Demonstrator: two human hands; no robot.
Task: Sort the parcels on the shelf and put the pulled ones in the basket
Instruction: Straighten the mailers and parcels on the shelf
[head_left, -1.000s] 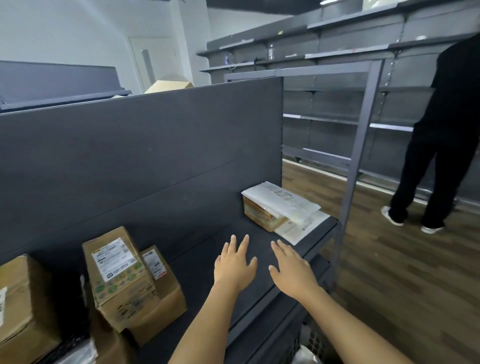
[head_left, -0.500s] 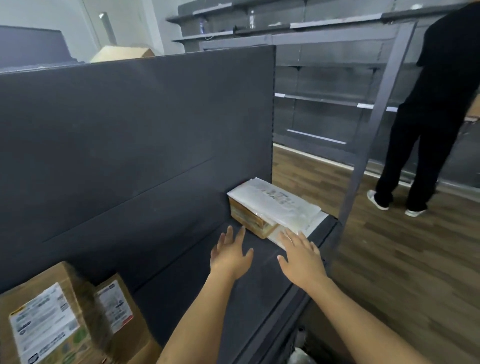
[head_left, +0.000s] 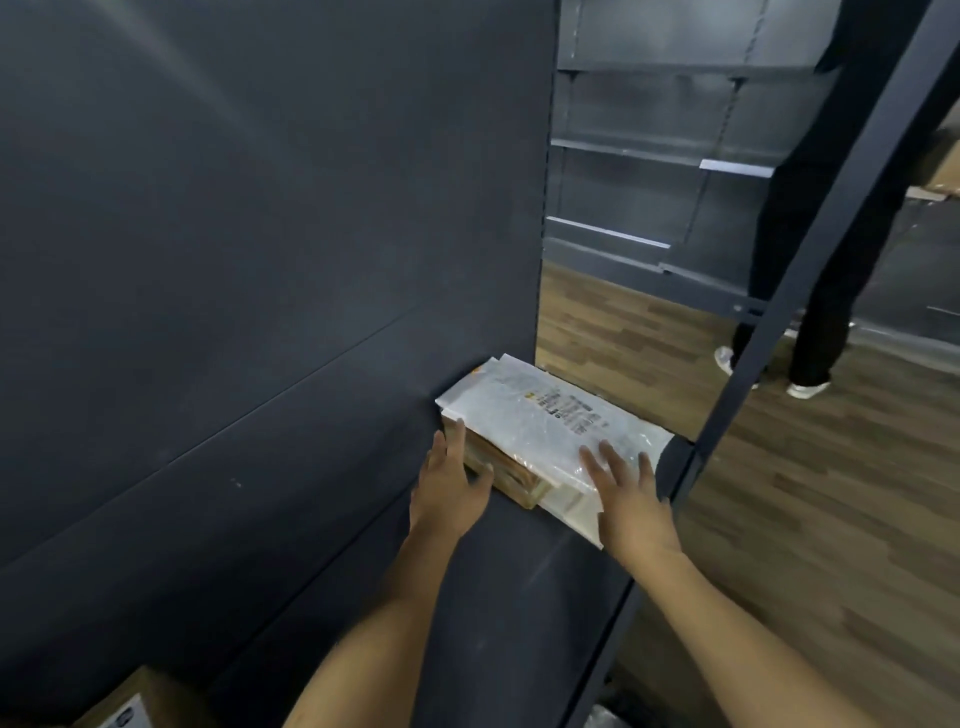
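Head view: at the right end of the dark shelf (head_left: 519, 597), against its back panel (head_left: 260, 260), lies a small stack of parcels. A brown cardboard box (head_left: 501, 470) sits at the bottom, and a white plastic mailer (head_left: 545, 421) with a printed label lies flat on top of it. A second flat white envelope (head_left: 569, 514) sticks out beneath the mailer at the near right corner.

The left hand (head_left: 449, 491) has its fingers straight, touching the box's left end, with the thumb against the near side; it grips nothing. The right hand (head_left: 631, 499) lies palm down with its fingers spread flat on the mailer's near right part, also closed around nothing.

1 more carton (head_left: 130, 709) with a label shows at the lower left corner. Right of the shelf's upright post (head_left: 779, 312), another person's legs (head_left: 815, 249) in black trousers stand on the wooden floor (head_left: 831, 519), in front of grey background shelving (head_left: 649, 156).
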